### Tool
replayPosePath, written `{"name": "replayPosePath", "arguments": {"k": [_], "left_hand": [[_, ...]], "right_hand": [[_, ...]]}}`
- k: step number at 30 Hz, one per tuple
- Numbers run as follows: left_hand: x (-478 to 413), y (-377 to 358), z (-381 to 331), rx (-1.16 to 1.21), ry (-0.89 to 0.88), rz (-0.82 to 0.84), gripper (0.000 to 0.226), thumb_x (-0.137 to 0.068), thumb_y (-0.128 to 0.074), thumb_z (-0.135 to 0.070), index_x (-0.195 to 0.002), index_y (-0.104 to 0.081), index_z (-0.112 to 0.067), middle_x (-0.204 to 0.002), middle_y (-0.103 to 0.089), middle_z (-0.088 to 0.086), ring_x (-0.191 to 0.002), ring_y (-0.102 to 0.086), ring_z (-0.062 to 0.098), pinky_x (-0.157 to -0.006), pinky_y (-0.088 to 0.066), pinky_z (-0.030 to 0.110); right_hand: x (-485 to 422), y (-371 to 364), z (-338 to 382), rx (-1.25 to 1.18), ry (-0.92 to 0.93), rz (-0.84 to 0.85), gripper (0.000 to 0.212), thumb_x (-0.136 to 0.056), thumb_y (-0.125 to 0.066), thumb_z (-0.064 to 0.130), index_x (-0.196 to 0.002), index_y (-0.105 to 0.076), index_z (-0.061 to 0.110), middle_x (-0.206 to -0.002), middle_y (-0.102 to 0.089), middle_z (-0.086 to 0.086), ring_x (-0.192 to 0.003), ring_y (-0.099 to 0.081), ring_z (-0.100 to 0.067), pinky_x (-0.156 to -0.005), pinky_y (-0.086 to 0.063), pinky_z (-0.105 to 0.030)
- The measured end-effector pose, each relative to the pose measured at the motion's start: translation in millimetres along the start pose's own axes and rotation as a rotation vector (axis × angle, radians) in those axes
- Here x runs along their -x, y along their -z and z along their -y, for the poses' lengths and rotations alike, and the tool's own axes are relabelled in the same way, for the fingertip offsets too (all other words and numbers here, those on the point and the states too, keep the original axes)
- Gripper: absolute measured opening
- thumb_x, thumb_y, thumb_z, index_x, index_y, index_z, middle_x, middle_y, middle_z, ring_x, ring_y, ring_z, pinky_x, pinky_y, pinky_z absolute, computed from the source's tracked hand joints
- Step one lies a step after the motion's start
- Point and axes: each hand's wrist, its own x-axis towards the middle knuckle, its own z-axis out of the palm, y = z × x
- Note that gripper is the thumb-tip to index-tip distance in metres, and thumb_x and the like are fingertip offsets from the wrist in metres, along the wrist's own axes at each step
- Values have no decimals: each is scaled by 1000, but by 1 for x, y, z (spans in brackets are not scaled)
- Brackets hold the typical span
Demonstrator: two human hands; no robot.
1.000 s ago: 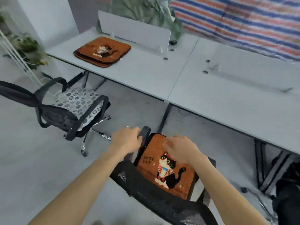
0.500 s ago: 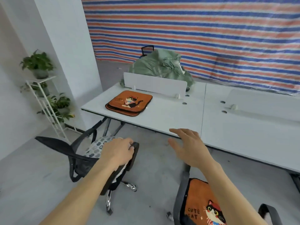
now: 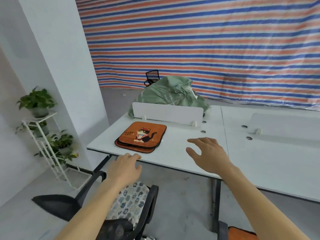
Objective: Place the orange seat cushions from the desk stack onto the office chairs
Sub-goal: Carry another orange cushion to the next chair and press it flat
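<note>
Grip: both hands, left and right, are shown open and empty; the stacked orange cat-print seat cushions on the white desk are judged next to be grasped.

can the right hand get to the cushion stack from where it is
Probably yes. The right hand hovers open over the desk, to the right of the cushion stack, with only bare desktop between them. The left hand is at the desk's near edge, out of the way.
</note>
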Motion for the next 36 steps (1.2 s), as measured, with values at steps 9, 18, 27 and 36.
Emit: {"name": "replayPosePath", "arguments": {"k": [9, 18, 27, 36], "left_hand": [[-132, -43, 19, -12, 62, 131, 48, -97, -42, -45, -144, -43, -32, -142, -52, 0, -127, -50, 22, -96, -46, 38], [-254, -150, -6, 74, 5, 410, 52, -97, -43, -45, -146, -40, -30, -146, -46, 3, -128, -49, 24, -98, -47, 42], [-415, -258, 12, 54, -19, 517, 57, -98, -44, -37, -152, -30, -26, -162, -21, 9, -146, -22, 30, -113, -27, 50], [-521, -330, 42, -17, -5, 393, 65, -98, -46, -41, -156, -21, -24, -163, -19, 13, -150, -16, 33, -116, -26, 51]], "right_hand": [[-135, -77, -24, -122, -101, 105, 53, -98, -37, 61, -148, -39, 45, -159, -36, 8, -150, -17, -23, -120, -24, -43], [-190, -179, -71, -189, -246, 381, 50, -100, -40, 53, -149, -41, 41, -155, -41, 9, -148, -19, -21, -117, -28, -41], [-289, -292, -162, 0, -483, 780, 56, -100, -40, 53, -152, -36, 33, -155, -41, -5, -141, -36, -30, -112, -37, -44], [-372, -378, -212, 118, -583, 667, 76, -96, -23, 71, -157, 11, 42, -164, 28, 1, -152, 22, -30, -122, 4, -57]]}}
